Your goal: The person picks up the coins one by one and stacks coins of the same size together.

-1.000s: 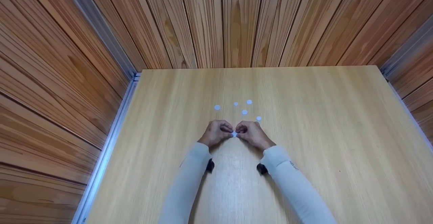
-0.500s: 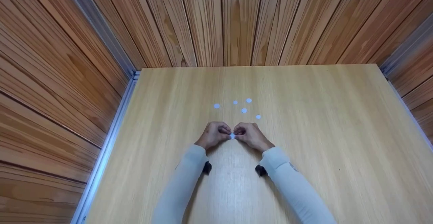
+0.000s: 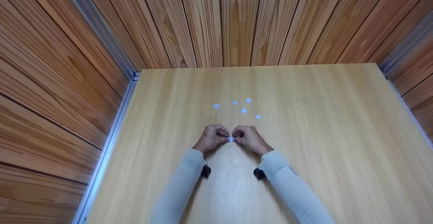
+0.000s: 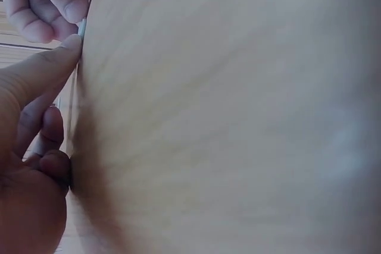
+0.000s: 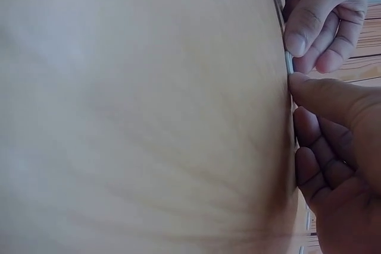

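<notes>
Left hand [image 3: 212, 138] pinches a pale disc [image 3: 231, 138] at nine o'clock; right hand [image 3: 249, 138], at three. Five loose discs [image 3: 244, 110] lie toward twelve.

Nothing legible, just an unreadable dark marking [image 3: 293, 170] on the right sleeve [image 3: 297, 190].

We see the piece [image 3: 231, 138] between the thumb tips of the left hand [image 3: 210, 138] and the right hand [image 3: 250, 138], and both thumbs touch it. It is small, thin and of pale bluish white. It sits low at the table [image 3: 304, 149]. In both wrist views we see it almost edge-on, as a narrow strip. The thumbs cover its sides, so we cannot tell its full outline.
</notes>
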`<action>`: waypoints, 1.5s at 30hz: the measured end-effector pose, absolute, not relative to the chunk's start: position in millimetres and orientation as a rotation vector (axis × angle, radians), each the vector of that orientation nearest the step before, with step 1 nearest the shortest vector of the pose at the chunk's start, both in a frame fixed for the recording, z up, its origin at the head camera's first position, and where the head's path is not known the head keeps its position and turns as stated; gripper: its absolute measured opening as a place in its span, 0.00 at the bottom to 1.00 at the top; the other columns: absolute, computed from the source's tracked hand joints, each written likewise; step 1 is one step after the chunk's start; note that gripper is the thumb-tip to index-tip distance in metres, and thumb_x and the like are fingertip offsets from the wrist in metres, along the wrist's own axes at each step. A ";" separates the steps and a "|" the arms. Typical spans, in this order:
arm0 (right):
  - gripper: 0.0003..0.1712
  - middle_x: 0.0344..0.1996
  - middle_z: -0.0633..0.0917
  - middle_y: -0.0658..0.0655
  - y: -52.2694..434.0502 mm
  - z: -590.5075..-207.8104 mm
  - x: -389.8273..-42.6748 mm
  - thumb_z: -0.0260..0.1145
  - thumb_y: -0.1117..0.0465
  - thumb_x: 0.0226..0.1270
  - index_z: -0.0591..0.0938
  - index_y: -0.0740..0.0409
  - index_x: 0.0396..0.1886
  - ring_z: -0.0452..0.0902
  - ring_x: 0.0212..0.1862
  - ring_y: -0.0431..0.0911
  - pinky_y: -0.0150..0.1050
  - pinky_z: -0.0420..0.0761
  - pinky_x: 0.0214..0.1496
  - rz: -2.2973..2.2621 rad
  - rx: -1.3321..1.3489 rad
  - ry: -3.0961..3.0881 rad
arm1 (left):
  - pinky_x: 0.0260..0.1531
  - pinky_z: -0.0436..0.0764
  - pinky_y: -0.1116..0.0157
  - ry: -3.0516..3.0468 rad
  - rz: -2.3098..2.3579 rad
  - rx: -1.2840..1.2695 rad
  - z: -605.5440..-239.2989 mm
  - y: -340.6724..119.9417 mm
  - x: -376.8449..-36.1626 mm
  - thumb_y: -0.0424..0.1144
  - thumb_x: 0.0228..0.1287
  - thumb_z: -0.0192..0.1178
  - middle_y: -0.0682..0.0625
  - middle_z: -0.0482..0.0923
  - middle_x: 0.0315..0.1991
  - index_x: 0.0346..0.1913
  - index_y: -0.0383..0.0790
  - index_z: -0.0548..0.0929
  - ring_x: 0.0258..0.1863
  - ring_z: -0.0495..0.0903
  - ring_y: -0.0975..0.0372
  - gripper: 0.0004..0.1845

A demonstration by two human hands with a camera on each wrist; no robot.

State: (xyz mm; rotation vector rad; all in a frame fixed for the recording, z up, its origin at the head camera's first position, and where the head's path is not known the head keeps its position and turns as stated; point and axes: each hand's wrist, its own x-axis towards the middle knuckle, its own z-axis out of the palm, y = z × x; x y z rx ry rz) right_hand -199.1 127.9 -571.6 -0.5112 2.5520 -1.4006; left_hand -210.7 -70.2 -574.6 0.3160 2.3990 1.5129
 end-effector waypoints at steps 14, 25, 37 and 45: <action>0.07 0.34 0.88 0.54 125.8 -573.1 -192.1 0.72 0.72 0.60 0.86 0.62 0.38 0.84 0.39 0.46 0.42 0.82 0.44 -1.422 -0.527 2.556 | 0.43 0.81 0.66 2.391 1.565 0.350 -578.7 -74.0 -202.3 0.26 0.54 0.73 0.53 0.87 0.33 0.36 0.38 0.87 0.36 0.86 0.64 0.08; 0.07 0.35 0.88 0.54 124.1 -572.4 -186.5 0.71 0.73 0.61 0.85 0.62 0.39 0.84 0.39 0.45 0.42 0.82 0.44 -1.421 -0.500 2.536 | 0.41 0.82 0.67 2.381 1.552 0.338 -578.7 -74.7 -200.6 0.26 0.54 0.73 0.52 0.87 0.33 0.36 0.38 0.87 0.36 0.86 0.64 0.08; 0.08 0.33 0.87 0.53 112.7 -574.4 -181.3 0.72 0.74 0.59 0.85 0.62 0.37 0.83 0.36 0.44 0.39 0.81 0.41 -1.404 -0.556 2.533 | 0.42 0.82 0.66 2.364 1.514 0.351 -577.7 -88.4 -194.8 0.26 0.54 0.73 0.52 0.87 0.33 0.37 0.37 0.87 0.36 0.86 0.63 0.08; 0.08 0.34 0.87 0.54 108.3 -573.0 -176.5 0.71 0.73 0.61 0.85 0.63 0.39 0.83 0.37 0.44 0.39 0.81 0.42 -1.406 -0.589 2.497 | 0.42 0.82 0.66 2.378 1.514 0.416 -578.0 -96.4 -190.0 0.25 0.53 0.73 0.50 0.88 0.34 0.38 0.36 0.86 0.36 0.87 0.62 0.10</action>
